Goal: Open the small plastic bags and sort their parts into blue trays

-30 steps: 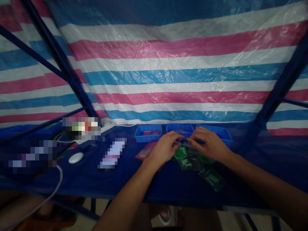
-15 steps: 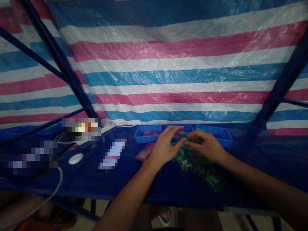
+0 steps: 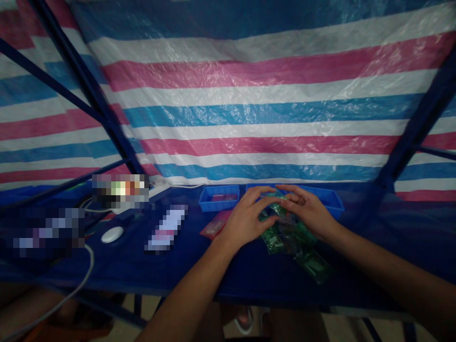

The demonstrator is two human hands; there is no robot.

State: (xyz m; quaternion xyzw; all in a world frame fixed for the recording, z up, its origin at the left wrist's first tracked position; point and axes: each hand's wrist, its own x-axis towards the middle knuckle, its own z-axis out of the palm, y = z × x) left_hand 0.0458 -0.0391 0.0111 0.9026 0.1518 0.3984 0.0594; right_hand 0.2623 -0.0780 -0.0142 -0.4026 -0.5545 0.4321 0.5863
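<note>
Fingers of the left hand (image 3: 245, 218) and right hand (image 3: 315, 211) curve around a green packet (image 3: 277, 208) over other packets (image 3: 275, 240); I can't tell which grip it. Slick-looking plastic could, I judge, slip from an uneven pinch.

Left hand (image 3: 245, 216): here it is, curved over a green packet (image 3: 276, 208), thumb and fingers spread
Right hand (image 3: 308, 209): arched opposite, fingertips close to the left's, grip unclear
Pile (image 3: 315, 266): more green packets beneath, spilling near and right
Pink bag (image 3: 215, 224): just left of the left hand
Blue bins (image 3: 219, 205): lined up far side
</note>
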